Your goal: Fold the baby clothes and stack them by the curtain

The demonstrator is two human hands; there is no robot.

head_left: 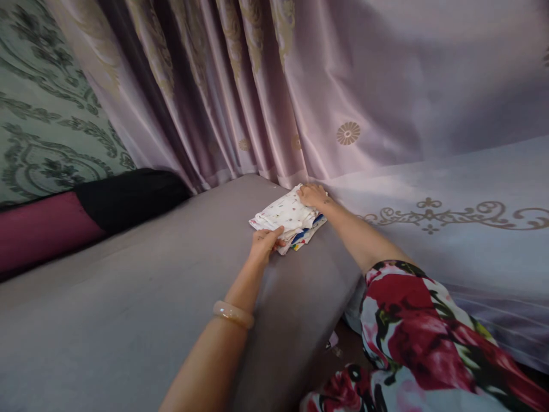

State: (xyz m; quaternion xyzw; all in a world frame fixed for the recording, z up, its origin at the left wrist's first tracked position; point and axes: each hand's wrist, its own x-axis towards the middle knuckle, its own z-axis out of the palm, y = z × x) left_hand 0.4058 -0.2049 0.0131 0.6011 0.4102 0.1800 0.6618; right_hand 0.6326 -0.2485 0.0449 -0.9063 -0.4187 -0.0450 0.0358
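Note:
A small stack of folded cloths lies on the grey mattress (141, 297) near its far right edge. On top is a white cloth (283, 210) with a small scattered print. Beneath it show layers with blue, green, yellow and red patches (302, 237). My left hand (266, 241) pinches the near left edge of the stack, thumb on top and fingers partly hidden below. Resting on the far right corner of the white cloth is my right hand (312, 195), its fingers laid over the fabric. The fingertips there are small and hard to make out.
Pinkish-purple curtains (274, 114) hang behind the mattress, and pale cloth with gold scrollwork (429, 214) hangs at the right. A black and maroon bolster (86, 217) lies along the green patterned wall (47, 126). Floral clothing (412, 320) fills the lower right.

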